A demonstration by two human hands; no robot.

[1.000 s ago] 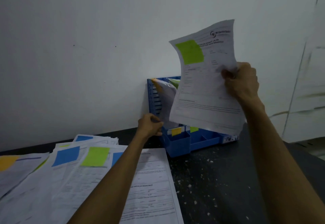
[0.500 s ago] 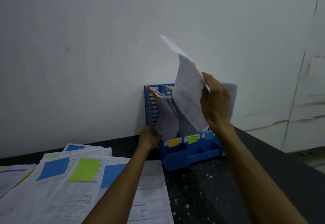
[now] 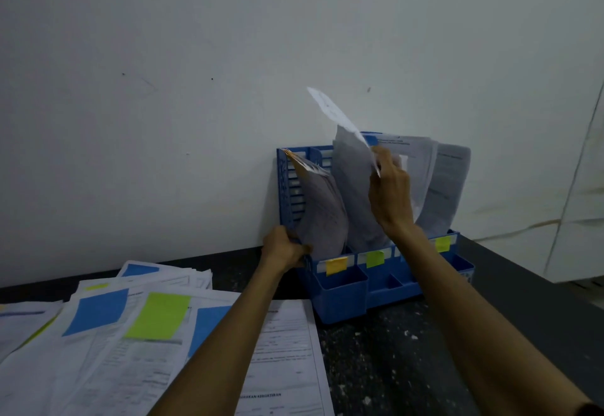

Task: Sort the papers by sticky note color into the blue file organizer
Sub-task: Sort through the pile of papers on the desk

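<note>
Right hand (image 3: pixel 389 191) pinches the white printed paper sheet (image 3: pixel 327 105), partway into the middle slot of the blue plastic file organizer (image 3: pixel 340 298), behind its green sticky label (image 3: pixel 375 258); left hand (image 3: pixel 283 249) grips the organizer's left edge; slide straight down, avoiding buckling

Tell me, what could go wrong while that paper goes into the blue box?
The sheet pinched by the right hand is bowed and floppy, so it may crumple or snag going down. The papers in the left slot slump forward and might spill out. If the left hand lets go of the organizer, it could slide.
</note>
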